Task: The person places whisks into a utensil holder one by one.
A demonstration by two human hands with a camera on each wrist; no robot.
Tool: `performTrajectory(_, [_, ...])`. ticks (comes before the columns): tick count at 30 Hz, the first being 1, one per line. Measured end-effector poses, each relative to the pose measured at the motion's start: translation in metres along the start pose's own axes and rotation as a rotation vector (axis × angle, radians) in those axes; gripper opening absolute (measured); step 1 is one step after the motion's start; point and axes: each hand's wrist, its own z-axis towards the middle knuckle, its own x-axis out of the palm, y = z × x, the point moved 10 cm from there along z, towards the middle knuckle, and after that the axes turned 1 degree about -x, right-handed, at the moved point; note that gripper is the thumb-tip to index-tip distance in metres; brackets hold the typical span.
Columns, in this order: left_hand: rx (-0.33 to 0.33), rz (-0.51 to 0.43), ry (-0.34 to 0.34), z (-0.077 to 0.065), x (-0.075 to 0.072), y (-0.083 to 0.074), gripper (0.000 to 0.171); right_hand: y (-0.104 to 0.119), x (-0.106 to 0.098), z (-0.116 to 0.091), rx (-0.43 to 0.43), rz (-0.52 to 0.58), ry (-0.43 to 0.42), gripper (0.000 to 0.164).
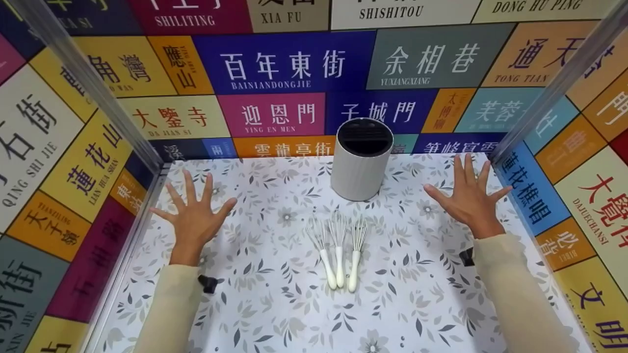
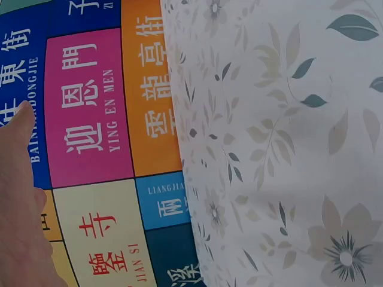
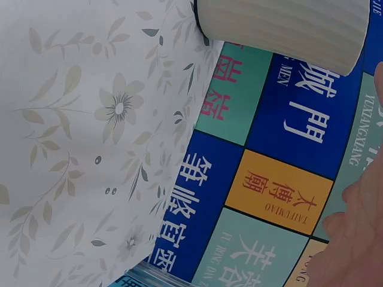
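Note:
My left hand (image 1: 195,218) is over the left part of the table, fingers spread wide and holding nothing. On the right side, my right hand (image 1: 468,201) is likewise spread with straight fingers and holds nothing. Between the hands, three small whisks lie side by side: a left whisk (image 1: 327,269), a middle whisk (image 1: 339,267) and a right whisk (image 1: 354,269). Their white handles point toward me and their wire heads point away. Behind them stands an upright white cylindrical holder (image 1: 360,174) with a dark slotted top, nearer my right hand. Its side also shows in the right wrist view.
A white tabletop (image 1: 274,318) with a grey leaf and flower pattern lies under everything. Colourful panels with printed street names (image 1: 282,63) wall it in at the back and both sides. Clear edge strips (image 1: 115,93) run up the corners.

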Motion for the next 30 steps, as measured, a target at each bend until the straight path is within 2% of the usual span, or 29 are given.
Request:
performTrajectory(5, [0.023, -0.03, 0.022, -0.001, 0.012, -0.021, 0.099, 0.002, 0.007, -0.008, -0.001, 0.042, 0.028, 0.114])
performTrajectory(9, [0.072, -0.065, 0.03, 0.002, 0.02, -0.051, 0.097, 0.01, 0.015, -0.015, -0.001, 0.094, 0.065, 0.114])
performTrajectory(14, [0.164, -0.117, 0.016, 0.01, 0.02, -0.099, 0.091, 0.028, 0.026, -0.024, -0.001, 0.16, 0.104, 0.114])
performTrajectory(20, [0.33, -0.199, -0.006, 0.02, 0.014, -0.166, 0.085, 0.052, 0.044, -0.038, -0.012, 0.227, 0.081, 0.112])
performTrajectory(23, [0.405, -0.222, -0.007, 0.027, 0.012, -0.198, 0.083, 0.066, 0.057, -0.047, -0.028, 0.255, 0.062, 0.109])
performTrajectory(30, [0.512, -0.262, 0.016, 0.046, 0.013, -0.263, 0.079, 0.096, 0.094, -0.069, -0.045, 0.314, 0.072, 0.102])
